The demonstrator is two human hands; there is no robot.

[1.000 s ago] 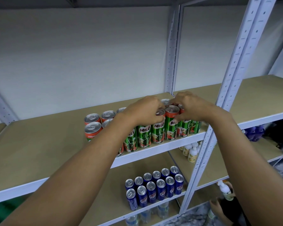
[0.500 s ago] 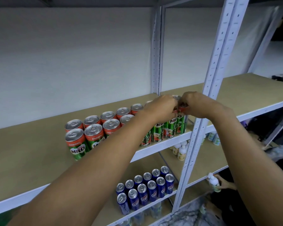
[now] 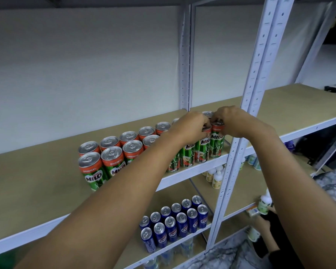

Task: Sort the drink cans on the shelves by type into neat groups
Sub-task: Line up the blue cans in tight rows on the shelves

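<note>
Milo cans (image 3: 113, 164) standing upright in two rows along the near edge of the upper shelf (image 3: 37, 191), running left to right and ending by the white post (image 3: 235, 152); long axes vertical; the two rightmost front cans (image 3: 211, 146) lying directly under both hands. Left hand (image 3: 192, 126) curling its fingers over the top of one can, right hand (image 3: 233, 121) doing the same on the neighbour just beside it; both look to be gripping the rims, though the fingertips are hidden; the hands nearly touching. Both arms reaching far and up, left forearm crossing over the middle of the row. Likely squaring the right end of the group. Blue cans (image 3: 175, 222) sitting grouped on the shelf below; small bottles (image 3: 214, 175) beyond the post to the right.
</note>
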